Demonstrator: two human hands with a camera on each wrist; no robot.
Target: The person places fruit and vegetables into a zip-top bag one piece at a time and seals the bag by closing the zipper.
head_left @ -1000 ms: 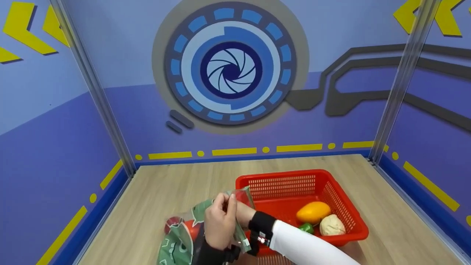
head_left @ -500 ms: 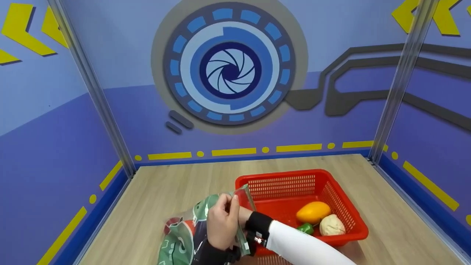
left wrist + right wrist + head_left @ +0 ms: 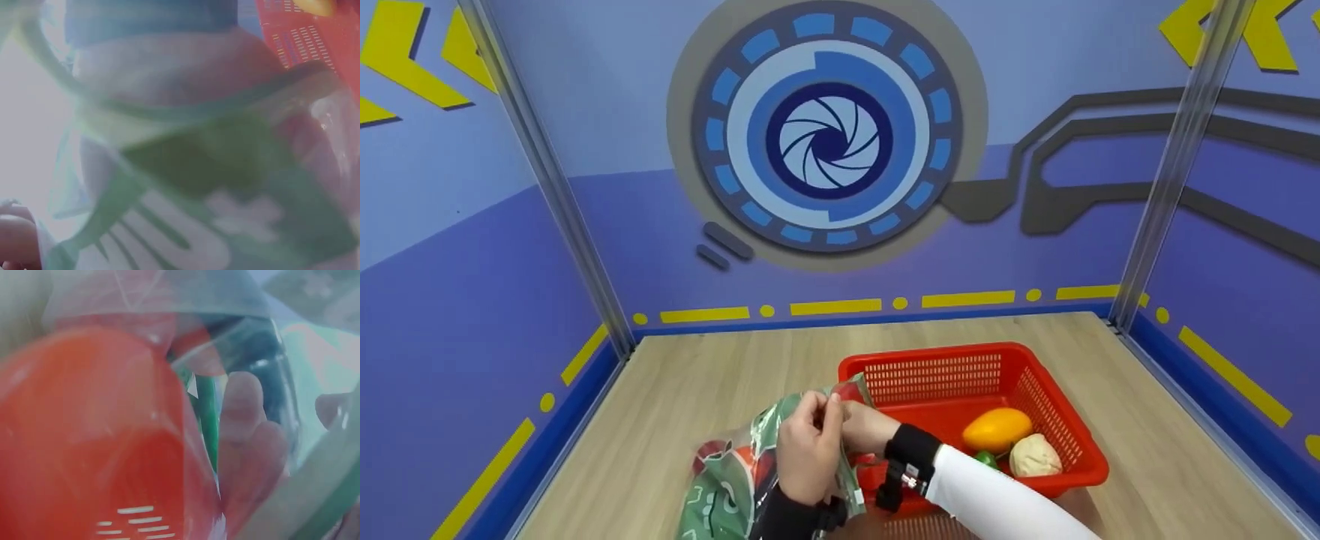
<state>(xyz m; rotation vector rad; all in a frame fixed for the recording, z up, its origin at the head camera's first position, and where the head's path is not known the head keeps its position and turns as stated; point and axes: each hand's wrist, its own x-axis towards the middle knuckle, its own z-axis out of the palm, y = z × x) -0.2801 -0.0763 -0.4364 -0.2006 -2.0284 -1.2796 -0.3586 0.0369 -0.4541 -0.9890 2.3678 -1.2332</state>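
Pinching a clear, green-printed plastic bag (image 3: 724, 487) with the left hand (image 3: 808, 456), fingers curled, at the near left of a slotted red plastic basket (image 3: 934, 361) on the pale wooden desk (image 3: 660, 420). Close beside, right hand (image 3: 864, 429), grip too hidden to tell. Inside the basket, oval yellow fruit (image 3: 997, 430).

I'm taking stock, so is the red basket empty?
Not empty: in the head view, the red basket holds a yellow fruit, a pale round item and something green.

Head view bright, evenly lit, with glints on the zip-top plastic bag (image 3: 727, 480) at lower centre; left-wrist view hazy, blurred, blown white at left; right-wrist view soft, milky.
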